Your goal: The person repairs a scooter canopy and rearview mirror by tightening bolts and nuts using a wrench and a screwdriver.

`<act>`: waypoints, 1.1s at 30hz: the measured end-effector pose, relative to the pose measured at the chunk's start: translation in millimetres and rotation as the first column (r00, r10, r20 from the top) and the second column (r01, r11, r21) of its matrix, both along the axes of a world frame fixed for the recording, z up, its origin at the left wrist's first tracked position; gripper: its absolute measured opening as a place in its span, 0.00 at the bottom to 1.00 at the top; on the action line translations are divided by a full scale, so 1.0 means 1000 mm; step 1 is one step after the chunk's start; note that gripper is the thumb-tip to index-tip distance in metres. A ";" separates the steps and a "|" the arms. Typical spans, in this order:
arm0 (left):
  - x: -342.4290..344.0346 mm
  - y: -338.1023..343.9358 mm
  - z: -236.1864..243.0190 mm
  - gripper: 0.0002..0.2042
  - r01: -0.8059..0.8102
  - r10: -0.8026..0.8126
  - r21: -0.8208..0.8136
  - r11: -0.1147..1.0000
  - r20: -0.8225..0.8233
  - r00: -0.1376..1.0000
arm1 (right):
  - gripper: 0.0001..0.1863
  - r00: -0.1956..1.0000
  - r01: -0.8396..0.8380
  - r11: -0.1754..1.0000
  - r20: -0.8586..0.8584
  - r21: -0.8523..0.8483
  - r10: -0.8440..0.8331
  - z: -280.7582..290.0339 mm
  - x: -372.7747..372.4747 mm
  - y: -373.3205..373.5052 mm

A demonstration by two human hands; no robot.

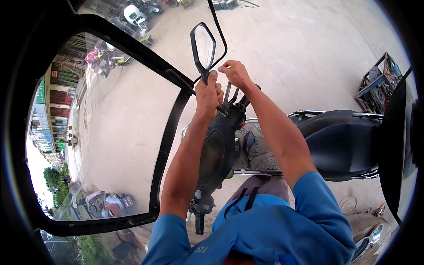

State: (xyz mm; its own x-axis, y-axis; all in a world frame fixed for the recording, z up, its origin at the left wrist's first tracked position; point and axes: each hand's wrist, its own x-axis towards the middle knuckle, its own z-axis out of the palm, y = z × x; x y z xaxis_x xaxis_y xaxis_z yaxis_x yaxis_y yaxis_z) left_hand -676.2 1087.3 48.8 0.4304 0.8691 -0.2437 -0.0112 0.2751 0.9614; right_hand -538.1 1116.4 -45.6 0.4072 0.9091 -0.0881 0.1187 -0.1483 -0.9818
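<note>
My left hand is wrapped round the stem of a black-framed scooter mirror at the upper middle, with its thumb pointing up just under the mirror head. Just to its right, my right hand is closed with curled fingers beside the stem; anything between its fingertips is too small to make out. A chrome rod and a black lever show below it, near the handlebar of the scooter. The dark dashboard lies under my arms. A second black mirror lies on the footboard.
A clear windscreen in a black frame stands at the left. The black seat extends right. A metal frame with parts stands on the pale ground at the right. Parked scooters are at the upper left.
</note>
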 end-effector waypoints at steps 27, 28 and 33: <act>0.000 0.000 -0.014 0.18 -0.070 0.071 0.076 0.995 -0.011 0.997 | 0.11 0.718 0.074 0.991 -0.683 -0.116 -0.134 0.025 -0.119 -0.271; 0.003 -0.002 -0.012 0.19 -0.062 0.064 0.078 0.995 -0.021 0.998 | 0.12 0.794 0.102 0.992 -0.594 -0.074 -0.126 0.013 -0.124 -0.261; -0.002 0.003 -0.015 0.20 -0.059 0.060 0.085 0.995 -0.020 0.998 | 0.15 0.990 0.058 0.993 -0.119 -0.104 -0.070 0.007 -0.094 -0.240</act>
State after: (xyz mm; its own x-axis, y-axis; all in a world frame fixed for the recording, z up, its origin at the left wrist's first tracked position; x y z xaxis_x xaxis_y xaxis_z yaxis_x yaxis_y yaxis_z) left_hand -678.2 1090.3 33.7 0.3724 0.9109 -0.1776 -0.0029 0.1925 0.9813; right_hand -631.7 876.0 -38.3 0.4447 0.8657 -0.2298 -0.0144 -0.2496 -0.9682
